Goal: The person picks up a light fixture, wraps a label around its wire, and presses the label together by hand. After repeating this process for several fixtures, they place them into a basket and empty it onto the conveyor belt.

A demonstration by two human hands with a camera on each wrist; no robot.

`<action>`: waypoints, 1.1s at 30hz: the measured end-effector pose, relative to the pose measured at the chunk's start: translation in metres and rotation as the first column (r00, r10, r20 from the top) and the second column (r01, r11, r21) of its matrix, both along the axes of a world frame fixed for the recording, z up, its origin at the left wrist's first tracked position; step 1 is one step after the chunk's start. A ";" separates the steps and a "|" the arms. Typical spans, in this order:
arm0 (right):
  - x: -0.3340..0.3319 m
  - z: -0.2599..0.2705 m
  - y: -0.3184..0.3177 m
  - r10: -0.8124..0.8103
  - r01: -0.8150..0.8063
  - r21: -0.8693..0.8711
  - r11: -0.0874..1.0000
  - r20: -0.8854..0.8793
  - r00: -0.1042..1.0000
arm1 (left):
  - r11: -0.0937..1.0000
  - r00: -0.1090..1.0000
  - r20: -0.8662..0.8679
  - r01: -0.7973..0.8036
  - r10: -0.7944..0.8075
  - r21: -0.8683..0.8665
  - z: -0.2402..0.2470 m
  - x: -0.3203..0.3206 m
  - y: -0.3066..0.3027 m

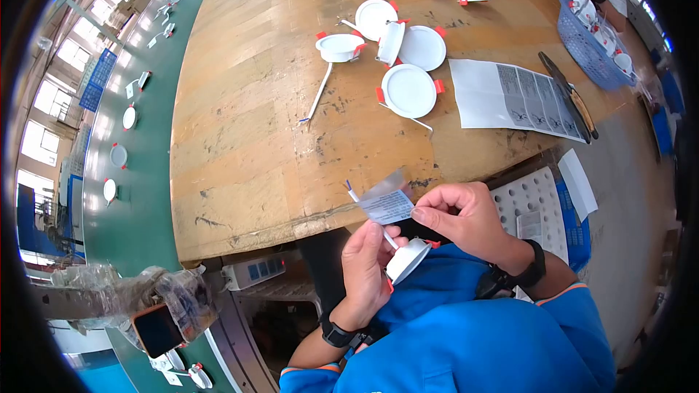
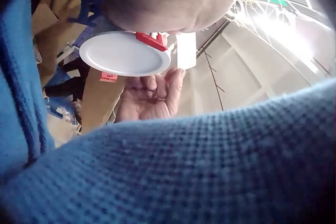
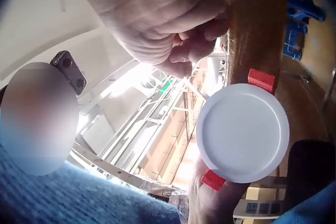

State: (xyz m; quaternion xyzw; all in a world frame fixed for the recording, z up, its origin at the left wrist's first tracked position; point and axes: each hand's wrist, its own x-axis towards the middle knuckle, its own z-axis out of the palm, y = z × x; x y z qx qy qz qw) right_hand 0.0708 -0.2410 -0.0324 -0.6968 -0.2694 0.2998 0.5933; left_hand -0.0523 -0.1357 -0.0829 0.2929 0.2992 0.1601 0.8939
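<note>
A round white lamp [image 1: 408, 260] with red clips hangs by its white cable from the left hand [image 1: 366, 266], whose thumb and fingers pinch the cable. At the cable's upper end is a printed label [image 1: 387, 207] with a clear film part. The right hand [image 1: 466, 220] pinches the label's right edge between thumb and forefinger. In the left wrist view the lamp's white face [image 2: 126, 55] shows beside the right hand [image 2: 152, 95]. The right wrist view has the lamp face [image 3: 242, 133] below the right hand [image 3: 163, 19].
Several white lamps [image 1: 409, 91] lie on the wooden table [image 1: 240, 116], with a printed sheet [image 1: 510, 98] and scissors [image 1: 571, 98] to the right. A blue basket [image 1: 582, 47] holds more lamps. A green conveyor [image 1: 145, 145] runs along the left; a phone [image 1: 158, 330] is mounted at lower left.
</note>
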 end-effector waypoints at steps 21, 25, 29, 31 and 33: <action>0.001 -0.012 0.002 -0.064 0.057 -0.061 0.997 -0.133 0.989 | 0.999 0.998 -0.056 -0.001 0.003 0.037 -0.009 -0.005 -0.001; 0.001 -0.014 0.003 -0.073 0.065 -0.069 0.996 -0.125 0.989 | 0.999 0.998 -0.056 0.003 -0.001 0.036 -0.011 -0.004 -0.001; 0.001 -0.017 0.003 -0.072 0.065 -0.073 0.995 -0.104 0.992 | 0.999 0.999 -0.052 0.007 -0.005 0.032 -0.014 -0.005 -0.001; 0.001 -0.018 0.003 -0.076 0.069 -0.085 0.994 -0.088 0.993 | 1.000 0.999 -0.049 0.009 -0.008 0.029 -0.014 -0.005 -0.001; 0.001 -0.018 0.003 -0.087 0.079 -0.084 0.993 -0.094 0.992 | 1.000 0.998 -0.054 0.010 -0.008 0.026 -0.014 -0.005 -0.001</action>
